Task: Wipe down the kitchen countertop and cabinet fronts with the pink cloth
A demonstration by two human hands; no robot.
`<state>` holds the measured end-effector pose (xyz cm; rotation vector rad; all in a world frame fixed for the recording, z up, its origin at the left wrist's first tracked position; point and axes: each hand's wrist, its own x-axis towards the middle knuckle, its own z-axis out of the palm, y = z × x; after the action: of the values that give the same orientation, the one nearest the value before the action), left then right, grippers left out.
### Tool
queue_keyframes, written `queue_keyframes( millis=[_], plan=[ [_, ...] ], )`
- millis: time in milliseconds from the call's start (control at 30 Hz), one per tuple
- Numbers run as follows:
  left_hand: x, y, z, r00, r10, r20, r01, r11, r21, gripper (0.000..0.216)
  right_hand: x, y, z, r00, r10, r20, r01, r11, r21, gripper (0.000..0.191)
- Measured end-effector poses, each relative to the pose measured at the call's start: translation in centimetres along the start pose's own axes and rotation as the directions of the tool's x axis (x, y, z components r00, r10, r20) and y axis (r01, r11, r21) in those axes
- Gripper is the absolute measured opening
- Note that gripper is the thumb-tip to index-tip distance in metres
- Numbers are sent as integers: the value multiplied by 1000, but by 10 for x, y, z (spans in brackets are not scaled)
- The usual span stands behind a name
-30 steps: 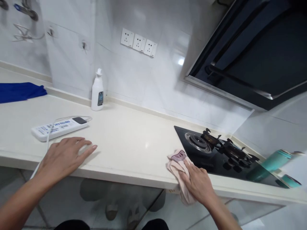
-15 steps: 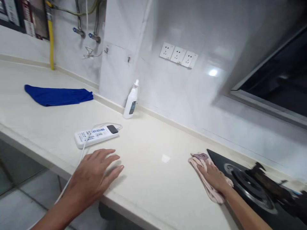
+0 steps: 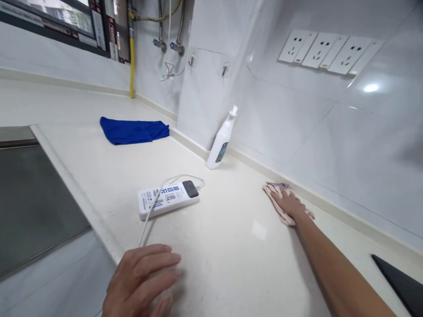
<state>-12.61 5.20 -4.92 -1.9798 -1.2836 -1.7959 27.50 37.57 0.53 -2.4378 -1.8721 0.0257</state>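
Blue cloth [image 3: 134, 130] lies flat at the desk's [image 3: 231, 246] 11 o'clock. White power strip [image 3: 168, 198] at centre, its cable [image 3: 150, 215] trailing toward 7 o'clock. White bottle [image 3: 222, 141] upright by the wall. Sockets [image 3: 327, 51] at 1 o'clock; yellow pipe [image 3: 131, 53] at 11.

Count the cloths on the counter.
2: a blue cloth lying far back on the left, and a pink cloth under the right hand near the wall.

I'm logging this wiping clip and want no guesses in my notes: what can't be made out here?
- Pink cloth: mostly hidden under the right hand, head view.
- Power strip label: print too small to read.
- Left hand: cut off by the bottom edge.
- Black hob corner: cut off at the right edge.
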Motion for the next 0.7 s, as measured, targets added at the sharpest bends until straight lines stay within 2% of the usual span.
queue_keyframes(
  millis=[167, 300, 500, 700],
  plan=[
    [0, 1, 1, 1000, 10, -13, -10, 1000, -24, 24, -10, -93, -3, 981, -186, 58, 187, 982, -9, 79],
    [6, 3, 6, 999, 8, -41, -9, 1000, -26, 27, -41, -142, -3, 947, -313, 70, 314, 949, 0, 73],
    [19, 5, 9, 991, 93, -98, -94, 996, -4, 23, -115, -178, -7, 883, -461, 85, 464, 886, -8, 69],
    [23, 9, 9, 991, 86, -104, -80, 995, 62, 23, -195, -185, -10, 839, -538, 85, 541, 841, -17, 66]
  ],
)
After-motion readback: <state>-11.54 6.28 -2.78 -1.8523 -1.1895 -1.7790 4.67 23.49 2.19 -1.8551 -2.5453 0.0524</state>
